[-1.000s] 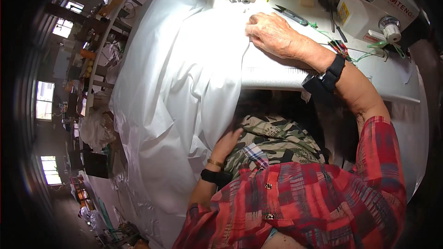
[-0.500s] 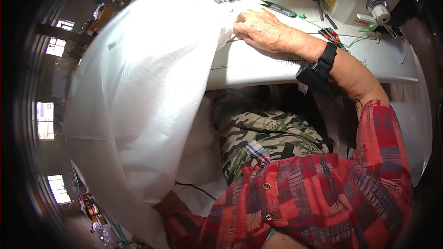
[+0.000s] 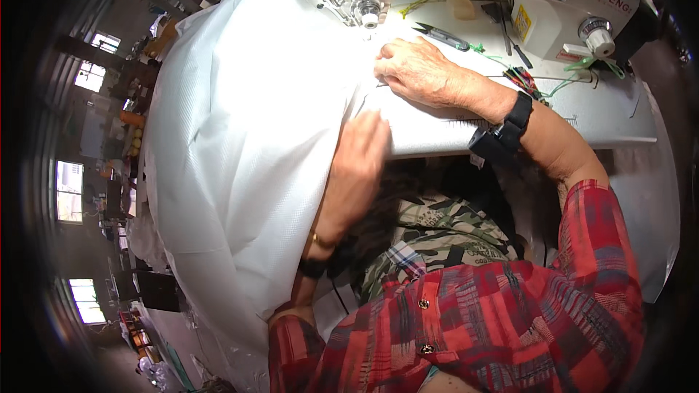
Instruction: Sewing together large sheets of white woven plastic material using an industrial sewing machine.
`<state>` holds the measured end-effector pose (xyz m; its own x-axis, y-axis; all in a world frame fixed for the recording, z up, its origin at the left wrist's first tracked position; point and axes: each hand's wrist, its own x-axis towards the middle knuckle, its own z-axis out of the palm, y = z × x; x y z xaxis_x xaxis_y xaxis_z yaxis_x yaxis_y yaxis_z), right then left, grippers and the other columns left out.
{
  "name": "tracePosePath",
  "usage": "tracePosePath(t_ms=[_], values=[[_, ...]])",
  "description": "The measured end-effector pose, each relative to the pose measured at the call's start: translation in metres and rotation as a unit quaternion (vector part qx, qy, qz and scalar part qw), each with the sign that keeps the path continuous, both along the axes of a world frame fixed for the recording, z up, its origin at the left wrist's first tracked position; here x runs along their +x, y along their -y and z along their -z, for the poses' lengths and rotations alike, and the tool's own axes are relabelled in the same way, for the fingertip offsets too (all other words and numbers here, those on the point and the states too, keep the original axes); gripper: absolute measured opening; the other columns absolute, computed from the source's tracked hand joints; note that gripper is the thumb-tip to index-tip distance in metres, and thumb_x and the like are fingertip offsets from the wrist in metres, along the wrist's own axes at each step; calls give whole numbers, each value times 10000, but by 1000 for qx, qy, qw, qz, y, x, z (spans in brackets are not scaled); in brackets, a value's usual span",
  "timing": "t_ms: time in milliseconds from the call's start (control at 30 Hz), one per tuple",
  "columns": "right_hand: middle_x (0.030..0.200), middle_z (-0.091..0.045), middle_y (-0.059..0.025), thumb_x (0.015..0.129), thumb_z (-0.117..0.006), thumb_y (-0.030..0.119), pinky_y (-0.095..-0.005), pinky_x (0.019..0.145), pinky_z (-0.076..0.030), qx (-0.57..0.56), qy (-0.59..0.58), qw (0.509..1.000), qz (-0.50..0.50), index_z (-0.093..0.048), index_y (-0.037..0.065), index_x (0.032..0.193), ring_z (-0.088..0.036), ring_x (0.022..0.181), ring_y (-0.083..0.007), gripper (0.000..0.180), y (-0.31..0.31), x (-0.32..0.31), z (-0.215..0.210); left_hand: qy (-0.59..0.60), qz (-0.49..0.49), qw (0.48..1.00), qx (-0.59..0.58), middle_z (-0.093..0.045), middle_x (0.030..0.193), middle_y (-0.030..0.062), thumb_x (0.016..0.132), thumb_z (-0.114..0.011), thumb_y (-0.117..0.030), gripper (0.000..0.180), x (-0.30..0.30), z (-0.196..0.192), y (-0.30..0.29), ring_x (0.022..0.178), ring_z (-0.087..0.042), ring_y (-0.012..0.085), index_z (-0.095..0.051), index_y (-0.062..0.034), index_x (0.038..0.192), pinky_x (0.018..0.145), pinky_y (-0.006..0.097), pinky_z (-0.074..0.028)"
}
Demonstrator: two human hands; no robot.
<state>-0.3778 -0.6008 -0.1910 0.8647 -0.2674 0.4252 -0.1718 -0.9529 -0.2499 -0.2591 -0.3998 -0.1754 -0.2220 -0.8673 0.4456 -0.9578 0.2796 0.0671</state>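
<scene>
A large sheet of white woven plastic-like fabric (image 3: 240, 153) drapes over the left side of the sewing machine (image 3: 557, 4) and hangs toward my lap. Just right of the needle area (image 3: 369, 20), my right hand (image 3: 416, 71) rests on the machine bed, fingers curled and pinching the fabric's edge. Strong glare hides the exact grip. My left hand (image 3: 358, 164) is nearer to me, beside the sheet's right edge at the front of the bed. Its fingers are smeared by motion, so their hold is unclear.
Thread snips (image 3: 443, 36) lie behind my right hand. Farther right are a small screwdriver (image 3: 520, 52), tangled green thread (image 3: 564, 76) and a white knob (image 3: 600, 40) on the machine. The bed's front edge (image 3: 429, 149) runs above my lap.
My left hand has come up from low under the fabric to the bed's front edge. The sheet has bunched and shifted rightward at its outer side. My right hand stays by the needle.
</scene>
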Motion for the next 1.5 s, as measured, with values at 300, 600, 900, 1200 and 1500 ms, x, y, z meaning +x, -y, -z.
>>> tracePosePath(t_ms=[300,600,900,1200,1500], values=[[1041,-629,-127,861,-576,107,-445,862,-443,-14,-18,1000,-1,-651,75,935,-584,1016,-304,110,-2,1,-7,-37,-41,997,-53,-523,818,145,828,-570,19,76,42,18,68,782,-555,327,-573,-8,899,692,420,-462],[1083,-652,-102,873,-587,139,-416,887,-420,-32,-49,998,23,-677,81,1037,-560,1054,-273,196,1,4,-2,-83,-16,996,-27,-536,801,158,725,-604,98,146,59,27,87,754,-564,342,-548,-5,813,671,421,-455],[1118,-673,-91,878,-598,170,-413,917,-419,-31,-50,998,23,-672,58,1138,-564,1065,-263,292,4,6,-2,-117,-30,992,-32,-543,801,156,738,-621,63,123,65,22,99,768,-567,340,-536,-5,796,698,423,-459],[973,-667,-113,868,-542,163,-444,879,-435,1,-32,999,10,-675,54,1095,-580,1021,-289,285,4,4,-12,0,-34,998,-46,-567,814,158,805,-597,43,60,59,9,98,759,-569,307,-545,16,794,701,383,-476],[1110,-620,-102,897,-554,137,-416,930,-409,-1,-23,1000,18,-637,51,1180,-555,1060,-267,307,8,6,-3,-202,-29,979,-21,-587,826,138,815,-664,33,80,56,13,88,777,-580,287,-611,28,875,710,356,-475]])
